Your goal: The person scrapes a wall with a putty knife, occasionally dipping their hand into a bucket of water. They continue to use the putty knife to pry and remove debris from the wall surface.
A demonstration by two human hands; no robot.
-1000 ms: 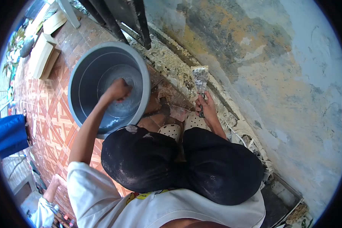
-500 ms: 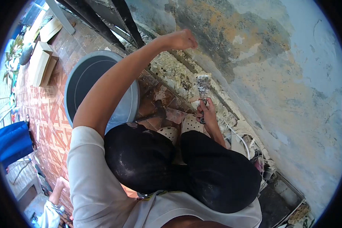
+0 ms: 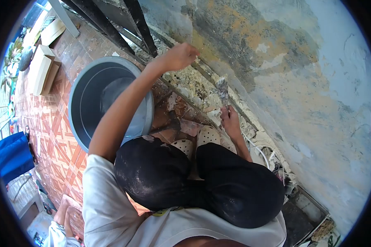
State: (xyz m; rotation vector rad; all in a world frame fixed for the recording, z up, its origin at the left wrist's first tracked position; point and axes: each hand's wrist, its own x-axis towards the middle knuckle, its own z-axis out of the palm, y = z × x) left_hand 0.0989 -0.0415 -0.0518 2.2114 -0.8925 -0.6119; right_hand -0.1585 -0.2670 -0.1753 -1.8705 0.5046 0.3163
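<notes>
I squat facing a weathered, patchy wall (image 3: 301, 74). My right hand (image 3: 230, 120) grips the handle of a putty knife (image 3: 223, 91), whose plaster-caked blade points up along the foot of the wall. My left hand (image 3: 179, 56) is raised with fingers closed, close to the wall's base above a heap of scraped plaster debris (image 3: 189, 84); whether it holds anything cannot be told. A large grey plastic basin (image 3: 107, 96) stands on the tiled floor to my left, under my left forearm.
Black metal bars (image 3: 132, 24) lean at the wall's left end. Cardboard boxes (image 3: 43, 68) lie on the patterned red tiles (image 3: 57, 136) far left. A blue object (image 3: 12, 154) sits at the left edge. Another person's hand (image 3: 68, 212) shows at bottom left. Rubble lines the wall foot.
My left hand left the basin, rose to the wall, then dropped slightly toward the debris. The putty knife turned edge-on and moved a little to the right along the wall foot.
</notes>
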